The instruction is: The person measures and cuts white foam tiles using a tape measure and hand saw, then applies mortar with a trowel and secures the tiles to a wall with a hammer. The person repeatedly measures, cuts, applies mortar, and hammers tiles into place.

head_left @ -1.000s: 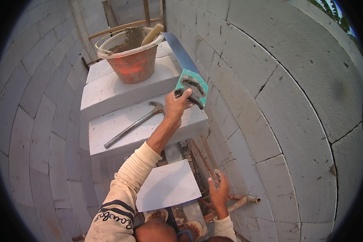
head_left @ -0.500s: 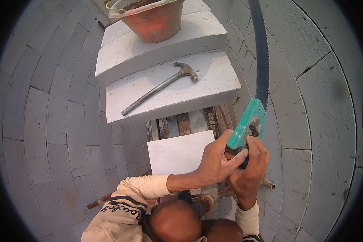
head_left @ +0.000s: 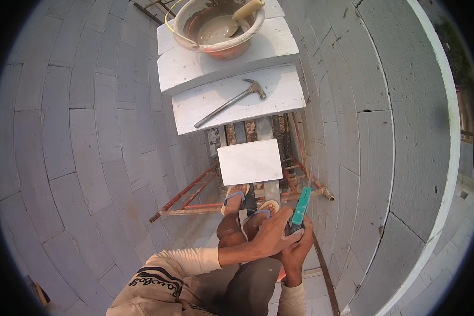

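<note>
The left hand (head_left: 273, 235) was curled around the dark grip of a teal-handled handsaw (head_left: 300, 207), its fingers closed over the near end of the tool. The right hand (head_left: 297, 252) came up from below and was wrapped shut on the same grip, so both hands touched each other around it. The saw stood low in the view, just right of the person's knees, its teal part pointing up and away from the body; the blade could not be made out.

Just beyond the hands, two feet in blue-strapped sandals (head_left: 236, 198) rested on a scaffold of rusty red metal bars (head_left: 187, 196). A small square white block (head_left: 250, 161) lay flat on the planks just ahead of the feet. Farther on, a long white aerated-concrete block (head_left: 279, 97) carried a steel claw hammer (head_left: 231, 102) lying at a slant, its head toward the right. Behind it, on a second white block (head_left: 195, 66), stood an orange plastic bucket (head_left: 216, 29) of grey mortar with a wooden-handled trowel (head_left: 242, 10) resting inside. Grey block walls (head_left: 89, 131) rose on both sides.
</note>
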Action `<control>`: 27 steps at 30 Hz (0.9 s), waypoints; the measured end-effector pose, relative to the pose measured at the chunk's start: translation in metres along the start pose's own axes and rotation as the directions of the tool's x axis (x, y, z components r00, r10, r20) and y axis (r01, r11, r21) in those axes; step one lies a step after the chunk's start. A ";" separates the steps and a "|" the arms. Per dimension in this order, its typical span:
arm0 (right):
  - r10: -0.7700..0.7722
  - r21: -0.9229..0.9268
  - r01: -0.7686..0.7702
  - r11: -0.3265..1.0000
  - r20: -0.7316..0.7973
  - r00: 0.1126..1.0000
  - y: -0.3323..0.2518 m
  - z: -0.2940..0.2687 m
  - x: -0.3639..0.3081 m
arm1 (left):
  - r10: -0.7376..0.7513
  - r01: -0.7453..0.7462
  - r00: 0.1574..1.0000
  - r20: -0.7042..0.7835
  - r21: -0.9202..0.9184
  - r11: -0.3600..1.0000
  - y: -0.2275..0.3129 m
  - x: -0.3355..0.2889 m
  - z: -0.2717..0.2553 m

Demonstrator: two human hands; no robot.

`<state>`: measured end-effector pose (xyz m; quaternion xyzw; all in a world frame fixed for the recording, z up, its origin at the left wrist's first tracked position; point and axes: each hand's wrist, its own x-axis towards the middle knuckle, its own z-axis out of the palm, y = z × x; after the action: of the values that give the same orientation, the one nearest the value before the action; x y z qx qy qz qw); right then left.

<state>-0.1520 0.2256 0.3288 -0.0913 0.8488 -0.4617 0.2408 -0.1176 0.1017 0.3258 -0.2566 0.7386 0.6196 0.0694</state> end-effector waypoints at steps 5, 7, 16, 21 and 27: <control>0.098 0.040 -0.101 0.994 0.063 0.993 -0.051 -0.049 -0.062 | 0.015 -0.012 0.998 0.066 -0.047 0.999 0.051 -0.065 -0.013; 0.162 0.047 -0.168 0.985 0.125 0.979 -0.063 -0.069 -0.080 | -0.256 0.282 0.926 0.276 -0.057 0.958 0.064 -0.083 -0.024; 0.545 0.131 -0.616 0.777 0.351 0.761 -0.047 -0.093 -0.103 | -0.219 0.217 0.958 -0.185 -0.034 0.976 0.120 -0.108 -0.086; 0.421 0.187 -0.528 0.828 0.412 0.808 -0.038 -0.074 -0.103 | -0.203 0.190 0.949 -0.240 -0.077 0.979 0.113 -0.093 -0.093; 0.237 -0.126 -0.210 0.969 0.261 0.936 -0.043 -0.053 -0.099 | -0.373 0.308 0.907 -0.196 -0.296 0.904 0.058 -0.074 -0.078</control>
<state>-0.0950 0.2783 0.4212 -0.0687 0.8334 -0.3726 0.4023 -0.0642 0.0554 0.4250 -0.4649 0.5976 0.6513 0.0504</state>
